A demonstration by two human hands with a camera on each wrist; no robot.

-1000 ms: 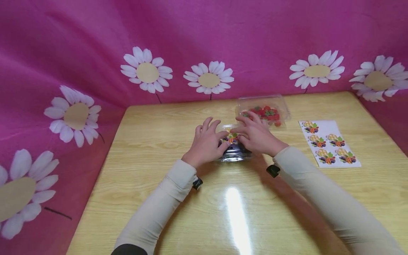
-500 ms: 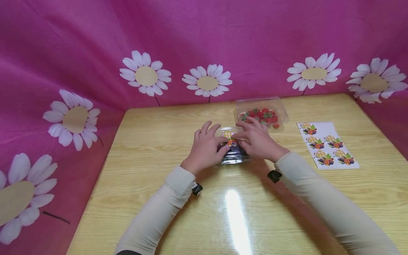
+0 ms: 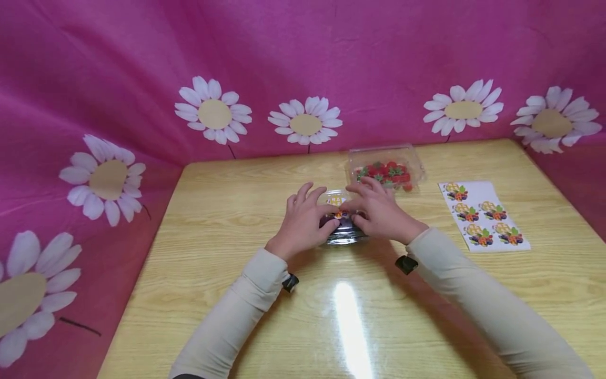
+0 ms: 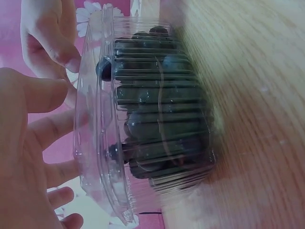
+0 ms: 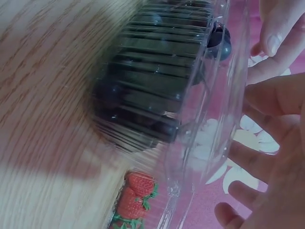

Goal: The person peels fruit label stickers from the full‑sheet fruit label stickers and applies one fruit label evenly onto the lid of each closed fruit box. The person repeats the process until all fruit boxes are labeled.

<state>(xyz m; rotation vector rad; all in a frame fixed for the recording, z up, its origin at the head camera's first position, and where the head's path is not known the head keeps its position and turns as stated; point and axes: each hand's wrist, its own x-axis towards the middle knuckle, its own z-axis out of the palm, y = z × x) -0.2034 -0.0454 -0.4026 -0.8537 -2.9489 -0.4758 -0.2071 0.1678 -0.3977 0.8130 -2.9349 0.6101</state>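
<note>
A clear plastic clamshell box (image 3: 342,235) of dark berries (image 4: 157,109) sits shut on the wooden table (image 3: 227,210). A colourful fruit sticker (image 3: 337,201) lies on its lid. My left hand (image 3: 314,210) rests on the lid from the left, fingers spread and fairly straight (image 4: 33,133). From the right, my right hand (image 3: 371,202) lies over the lid, fingers extended (image 5: 276,119). Both thumbs touch the lid near the sticker. The hands hide much of the lid in the head view.
A second clear box of strawberries (image 3: 385,169) stands just behind the right hand, also in the right wrist view (image 5: 136,200). A white sheet of fruit stickers (image 3: 483,213) lies to the right. Pink cloth with daisies (image 3: 213,113) walls the table's back and left.
Both hands have stayed on the berry box; the fingers have closed in a little over the sticker, covering more of it. The box has not moved.
</note>
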